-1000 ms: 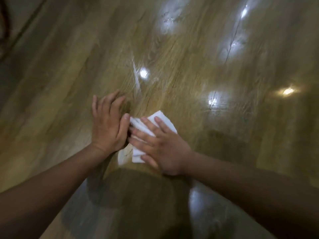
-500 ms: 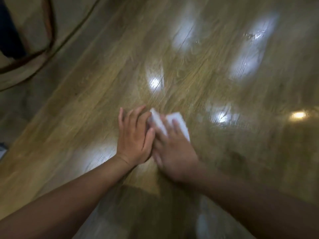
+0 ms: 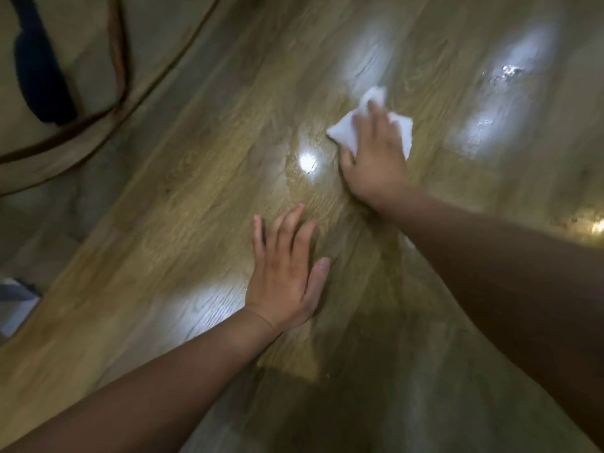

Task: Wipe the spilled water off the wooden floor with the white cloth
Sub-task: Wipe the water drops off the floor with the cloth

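Though blurred, right hand (image 3: 376, 161) on cloth (image 3: 344, 131)

Right hand (image 3: 372, 158) presses a crumpled white cloth (image 3: 346, 130) onto the glossy wooden plank floor (image 3: 202, 178), upper centre; left hand (image 3: 284, 273) lies flat below.

The scene was dim and warm-toned. Reflected lamps formed white glare patches on the glossy wooden floor (image 3: 196, 191). A dark shadow covered the lower centre. Motion blur softened the right hand (image 3: 372, 158) and the white cloth (image 3: 343, 130). Wide-angle distortion curved lines near the left edge.
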The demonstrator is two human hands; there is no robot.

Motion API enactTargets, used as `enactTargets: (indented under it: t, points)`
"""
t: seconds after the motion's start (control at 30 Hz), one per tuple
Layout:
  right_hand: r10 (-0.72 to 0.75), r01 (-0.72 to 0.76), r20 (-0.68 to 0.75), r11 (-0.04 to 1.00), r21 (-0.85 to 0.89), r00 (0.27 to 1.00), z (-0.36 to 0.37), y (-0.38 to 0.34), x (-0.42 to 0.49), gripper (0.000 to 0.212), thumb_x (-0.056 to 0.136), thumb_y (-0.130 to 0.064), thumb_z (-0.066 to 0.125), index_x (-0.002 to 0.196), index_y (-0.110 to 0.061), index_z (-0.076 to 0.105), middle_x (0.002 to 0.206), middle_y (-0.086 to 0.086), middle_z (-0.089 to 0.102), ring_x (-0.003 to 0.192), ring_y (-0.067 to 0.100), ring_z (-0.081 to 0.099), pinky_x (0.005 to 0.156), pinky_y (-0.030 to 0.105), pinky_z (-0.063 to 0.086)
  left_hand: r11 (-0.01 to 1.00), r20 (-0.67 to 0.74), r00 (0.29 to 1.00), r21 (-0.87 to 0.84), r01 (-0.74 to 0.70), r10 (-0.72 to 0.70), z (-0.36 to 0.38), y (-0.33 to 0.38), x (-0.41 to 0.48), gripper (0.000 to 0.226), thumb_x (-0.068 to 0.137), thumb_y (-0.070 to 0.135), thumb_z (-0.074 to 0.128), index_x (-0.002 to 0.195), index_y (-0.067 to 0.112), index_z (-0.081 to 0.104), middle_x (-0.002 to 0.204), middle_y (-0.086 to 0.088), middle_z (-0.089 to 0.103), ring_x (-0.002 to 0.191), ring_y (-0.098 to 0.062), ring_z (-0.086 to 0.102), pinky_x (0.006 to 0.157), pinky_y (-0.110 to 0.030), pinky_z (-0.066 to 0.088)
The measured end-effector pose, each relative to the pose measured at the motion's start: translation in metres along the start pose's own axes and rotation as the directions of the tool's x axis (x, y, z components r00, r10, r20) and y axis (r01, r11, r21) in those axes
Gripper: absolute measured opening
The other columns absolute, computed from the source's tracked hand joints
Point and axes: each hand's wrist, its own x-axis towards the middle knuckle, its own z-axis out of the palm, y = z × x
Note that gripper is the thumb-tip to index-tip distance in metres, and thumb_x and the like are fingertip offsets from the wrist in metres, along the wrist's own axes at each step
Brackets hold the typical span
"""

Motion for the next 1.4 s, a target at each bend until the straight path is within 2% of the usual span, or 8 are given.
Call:
enactTargets:
  t: [0.1,0.27,0.47,0.63,0.8,1.0,1.17,1.4]
  points:
    - [-0.406,0.404,0.110,0.914,0.038,0.907,0.007,-0.020,-0.090,0.051,0.096,-0.026,0.039,0.144,-0.008,0.043,0.156,0.014,0.032,0.145,0.043,0.021,0.116,0.057,0.020,0.998,-0.081,0.995,-0.030,0.061,-0.063,-0.003,-0.005,0.006,0.046,0.094,0.035,0.038,0.132,0.010,0.040,0.147,-0.016,0.043,0.140,-0.034,0.037,0.113,-0.070,0.010]
    - [-0.843,0.871,0.356,0.474,0.132,0.404,0.000,0.001,-0.084,0.051,0.093,-0.028,0.041,0.143,-0.023,0.046,0.158,0.008,0.031,0.146,0.035,0.023,0.114,0.053,0.029,0.963,-0.125,0.957,0.040,0.267,-0.260,-0.003,-0.024,0.033,0.052,0.097,0.045,0.030,0.135,0.010,0.037,0.152,-0.018,0.037,0.144,-0.037,0.029,0.114,-0.069,0.009]
    - [-0.108,0.131,0.162,0.982,-0.134,0.981,-0.015,0.013,0.111,0.047,0.103,-0.036,0.026,0.150,-0.039,0.024,0.163,0.009,0.010,0.147,0.042,0.008,0.117,0.057,0.008,0.976,-0.035,0.976,0.015,0.217,-0.217,-0.003,-0.027,0.033,0.058,0.095,0.046,0.032,0.140,0.009,0.033,0.157,-0.016,0.029,0.149,-0.036,0.019,0.115,-0.069,0.008]
    - [-0.376,0.399,0.180,0.910,-0.113,0.909,0.009,-0.018,0.028,0.059,0.094,-0.043,0.020,0.151,-0.030,0.031,0.162,0.005,0.020,0.147,0.045,0.010,0.117,0.059,0.009,0.984,-0.042,0.984,-0.022,0.174,-0.175,-0.005,-0.026,0.032,0.059,0.094,0.046,0.033,0.140,0.009,0.035,0.156,-0.017,0.032,0.148,-0.037,0.022,0.114,-0.070,0.008]
    - [-0.840,0.921,0.426,0.387,0.039,0.335,-0.002,-0.003,-0.034,0.051,0.095,-0.041,0.038,0.144,-0.028,0.045,0.156,0.008,0.034,0.146,0.039,0.022,0.118,0.055,0.017,0.990,-0.085,0.987,-0.050,0.132,-0.136,-0.005,-0.026,0.031,0.055,0.095,0.042,0.033,0.139,0.010,0.039,0.154,-0.016,0.036,0.146,-0.036,0.026,0.113,-0.071,0.011]
    - [-0.092,0.114,0.185,0.987,-0.113,0.979,-0.015,0.003,0.077,0.048,0.103,-0.044,0.019,0.151,-0.041,0.022,0.164,0.004,0.007,0.148,0.040,0.002,0.120,0.052,0.000,0.995,-0.108,0.990,-0.048,0.089,-0.094,-0.007,-0.024,0.029,0.053,0.094,0.038,0.037,0.138,0.009,0.038,0.153,-0.015,0.037,0.146,-0.037,0.026,0.115,-0.069,0.007]
    - [-0.222,0.233,0.136,0.970,-0.069,0.966,0.004,-0.020,-0.043,0.054,0.097,-0.047,0.022,0.149,-0.036,0.033,0.163,0.002,0.018,0.149,0.040,0.007,0.119,0.057,0.010,0.998,-0.076,0.995,0.000,0.059,-0.059,-0.007,-0.024,0.028,0.055,0.094,0.041,0.037,0.138,0.009,0.039,0.154,-0.014,0.036,0.147,-0.035,0.026,0.114,-0.069,0.008]
    - [-0.680,0.717,0.279,0.696,-0.048,0.678,-0.023,0.028,-0.113,0.044,0.102,-0.041,0.035,0.145,-0.037,0.042,0.158,-0.001,0.032,0.148,0.029,0.018,0.121,0.046,0.014,0.993,-0.032,0.994,0.055,-0.107,0.108,-0.008,-0.022,0.026,0.058,0.093,0.044,0.037,0.138,0.009,0.042,0.151,-0.013,0.041,0.145,-0.030,0.031,0.114,-0.070,0.011]
